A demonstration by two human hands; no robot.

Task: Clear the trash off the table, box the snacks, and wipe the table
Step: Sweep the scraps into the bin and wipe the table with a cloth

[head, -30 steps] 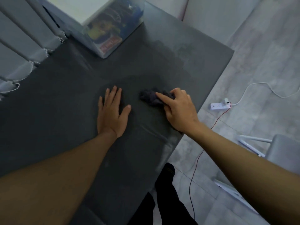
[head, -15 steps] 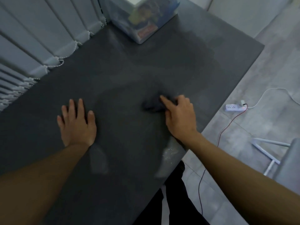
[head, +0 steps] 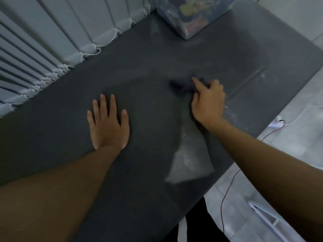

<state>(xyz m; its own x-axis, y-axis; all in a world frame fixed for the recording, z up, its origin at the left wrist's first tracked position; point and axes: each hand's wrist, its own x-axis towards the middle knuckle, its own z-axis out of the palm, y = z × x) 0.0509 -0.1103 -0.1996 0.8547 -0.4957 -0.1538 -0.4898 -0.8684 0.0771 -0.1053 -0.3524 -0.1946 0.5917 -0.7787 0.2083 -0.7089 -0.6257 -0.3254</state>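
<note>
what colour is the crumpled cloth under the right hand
The crumpled cloth is near black with a purplish tint; head view, under the right hand.

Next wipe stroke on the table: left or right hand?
Right, probably. The right hand grips the dark cloth on the table, its index finger lying over it. The left hand lies flat, palm down, holding nothing, apart from the cloth.

Table (head: 73,130): dark grey. Cloth (head: 181,86): dark purplish. Blinds (head: 52,41): pale grey-blue. Cable (head: 225,198): red. Box (head: 188,18): clear, multicoloured contents.
</note>
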